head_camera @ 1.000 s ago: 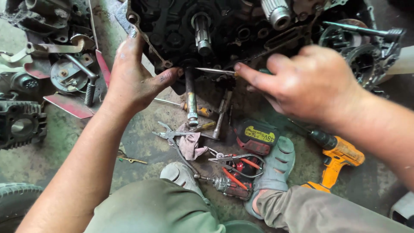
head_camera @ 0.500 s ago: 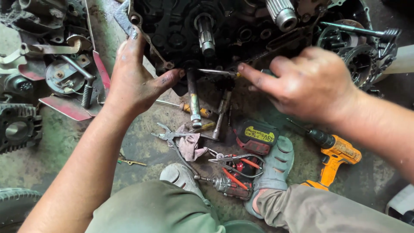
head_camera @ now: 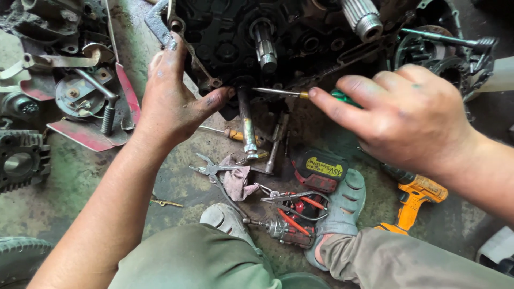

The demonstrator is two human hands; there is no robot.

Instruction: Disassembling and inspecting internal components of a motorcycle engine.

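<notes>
Now right hand (head_camera: 412,115) closed round screwdriver (head_camera: 281,92); left hand (head_camera: 171,101) braces engine case (head_camera: 278,32).

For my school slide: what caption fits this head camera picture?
Left hand steadies a dark engine case while right hand pokes a screwdriver into it.

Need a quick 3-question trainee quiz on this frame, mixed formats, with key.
1. True or false: the right hand holds a green-handled screwdriver with its tip at the dark greasy metal engine case.
2. Where does the left hand rest? A) on the orange cordless drill B) against the engine case's left edge C) on the red-handled pliers
3. Fill in: the grey cloth rag lies on the ____ floor.

Key: 1 true; 2 B; 3 concrete.
</notes>
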